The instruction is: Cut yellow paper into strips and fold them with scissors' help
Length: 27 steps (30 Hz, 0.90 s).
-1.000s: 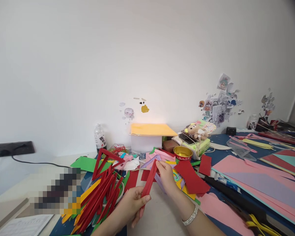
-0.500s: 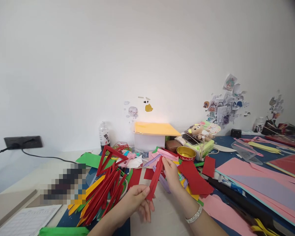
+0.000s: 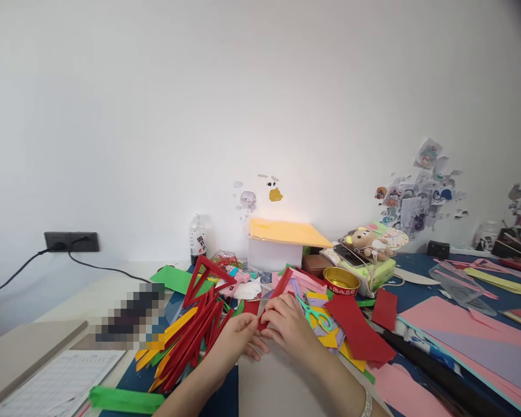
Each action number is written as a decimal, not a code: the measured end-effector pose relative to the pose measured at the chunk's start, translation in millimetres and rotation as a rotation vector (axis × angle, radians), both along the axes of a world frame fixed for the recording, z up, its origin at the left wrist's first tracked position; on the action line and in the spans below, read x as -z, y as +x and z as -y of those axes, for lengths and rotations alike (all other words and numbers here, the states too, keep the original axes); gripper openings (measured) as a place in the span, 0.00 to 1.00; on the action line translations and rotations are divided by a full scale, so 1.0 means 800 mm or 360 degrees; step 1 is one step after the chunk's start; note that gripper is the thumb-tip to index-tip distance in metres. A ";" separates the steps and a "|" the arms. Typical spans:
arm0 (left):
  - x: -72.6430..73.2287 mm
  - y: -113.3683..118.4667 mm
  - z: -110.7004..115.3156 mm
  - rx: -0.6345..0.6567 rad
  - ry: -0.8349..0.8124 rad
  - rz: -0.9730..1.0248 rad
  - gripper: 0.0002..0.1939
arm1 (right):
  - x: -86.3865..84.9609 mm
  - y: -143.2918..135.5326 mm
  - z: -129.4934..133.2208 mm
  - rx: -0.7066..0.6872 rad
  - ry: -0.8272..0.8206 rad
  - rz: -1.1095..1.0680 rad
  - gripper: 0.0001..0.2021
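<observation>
Between my two hands is a red paper strip (image 3: 282,282), its upper end showing above my right fingers and the rest mostly hidden. My left hand (image 3: 239,341) pinches its lower end between thumb and forefinger, the other fingers loosely spread. My right hand (image 3: 287,324) is closed over the strip just beside the left fingertips. Left of my hands lies a pile of folded red strips (image 3: 195,336) with yellow strips (image 3: 173,330) under it. To the right, teal-handled scissors (image 3: 319,318) rest on yellow and purple paper scraps.
A gold round tin (image 3: 341,279), a plush bear (image 3: 367,240) and a white box (image 3: 274,255) stand behind. Red paper pieces (image 3: 358,330) and pink sheets (image 3: 464,341) lie right. A bottle (image 3: 197,238) stands back left; green paper (image 3: 125,399) lies front left.
My right hand has moved down the red strip to my left fingertips, covering more of it. The view has turned slightly left, and the scissors now show more.
</observation>
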State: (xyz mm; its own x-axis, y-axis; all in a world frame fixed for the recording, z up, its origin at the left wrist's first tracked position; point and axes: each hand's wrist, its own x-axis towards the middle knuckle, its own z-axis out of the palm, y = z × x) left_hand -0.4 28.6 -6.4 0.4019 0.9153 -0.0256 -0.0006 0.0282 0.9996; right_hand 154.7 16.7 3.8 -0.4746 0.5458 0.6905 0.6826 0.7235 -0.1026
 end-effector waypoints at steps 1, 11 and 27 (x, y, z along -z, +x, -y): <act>-0.001 -0.001 0.000 0.0000 0.0003 -0.0021 0.27 | 0.003 -0.001 -0.002 0.0012 -0.0013 0.0008 0.05; 0.009 0.002 -0.005 -0.0010 0.0073 -0.0113 0.23 | 0.002 0.001 -0.003 -0.0001 -0.0079 -0.0029 0.07; 0.020 0.006 -0.007 -0.0076 0.0245 -0.0171 0.18 | 0.009 -0.011 0.001 0.0130 -0.0034 -0.0179 0.05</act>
State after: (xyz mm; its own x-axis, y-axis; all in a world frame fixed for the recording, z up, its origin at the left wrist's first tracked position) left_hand 4.8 33.8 -22.7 0.3601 0.9298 0.0758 0.1087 -0.1225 0.9865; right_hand 145.9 15.5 -3.5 -0.3484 0.5946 0.7246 0.7224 0.6629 -0.1967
